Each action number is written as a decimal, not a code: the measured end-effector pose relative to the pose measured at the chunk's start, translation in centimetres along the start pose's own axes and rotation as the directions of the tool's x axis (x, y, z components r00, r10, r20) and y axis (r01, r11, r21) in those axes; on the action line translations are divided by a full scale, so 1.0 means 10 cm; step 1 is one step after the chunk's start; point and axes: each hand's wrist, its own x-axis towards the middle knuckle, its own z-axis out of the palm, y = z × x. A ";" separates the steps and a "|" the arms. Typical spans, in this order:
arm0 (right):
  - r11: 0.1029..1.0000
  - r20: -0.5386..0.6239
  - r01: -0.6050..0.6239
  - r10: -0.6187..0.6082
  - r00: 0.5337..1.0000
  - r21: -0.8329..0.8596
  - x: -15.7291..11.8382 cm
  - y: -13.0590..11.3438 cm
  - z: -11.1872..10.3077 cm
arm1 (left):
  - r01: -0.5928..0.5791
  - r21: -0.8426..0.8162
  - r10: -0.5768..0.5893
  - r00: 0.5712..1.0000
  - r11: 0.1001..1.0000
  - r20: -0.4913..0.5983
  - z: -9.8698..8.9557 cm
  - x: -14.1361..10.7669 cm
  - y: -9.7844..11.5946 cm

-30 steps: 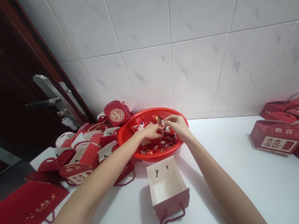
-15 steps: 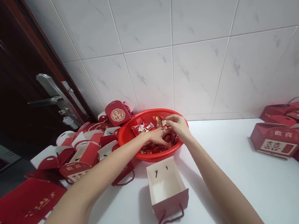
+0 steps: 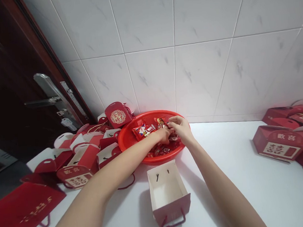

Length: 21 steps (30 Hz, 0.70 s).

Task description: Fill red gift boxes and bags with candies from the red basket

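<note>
A red plastic basket (image 3: 124, 138) holds wrapped sweets (image 3: 142, 130) in red packaging. My left hand (image 3: 164, 135) reaches into it among the sweets, its fingers bent and partly hidden. At the basket's right side is my right hand (image 3: 180, 128), its thumb and fingers drawn together close to my left fingertips; whatever lies between them is too small to name. In front of the basket stands an open box (image 3: 171, 205), red outside and white inside, with a dark red cord handle. Nothing shows inside it but two dark cord ends.
Red and white boxes (image 3: 78, 171), many standing open, crowd the left side. More red boxes (image 3: 280, 143) are grouped at the right on the white table (image 3: 224, 156). A tiled wall (image 3: 203, 73) rises behind, and a dark door with a metal handle (image 3: 45, 101) is at the left.
My left hand has moved up and right within the basket, closer to my right hand. More sweets show at the basket's front. The view has shifted slightly.
</note>
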 end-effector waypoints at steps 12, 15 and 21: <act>0.997 -0.001 0.006 -0.007 1.000 -0.081 -0.05 -0.05 -0.01 | 0.123 -0.659 -0.075 0.992 0.742 0.101 -0.55 -0.62 -0.28; 0.994 0.021 0.007 -0.005 1.000 -0.105 -0.07 -0.08 0.00 | 0.078 -0.805 -0.101 0.995 0.589 0.022 -0.57 -0.75 -0.30; 0.987 0.180 -0.071 0.096 0.979 -0.141 -0.11 -0.13 -0.01 | -0.043 -0.891 -0.087 0.992 0.451 -0.092 -0.54 -0.79 -0.23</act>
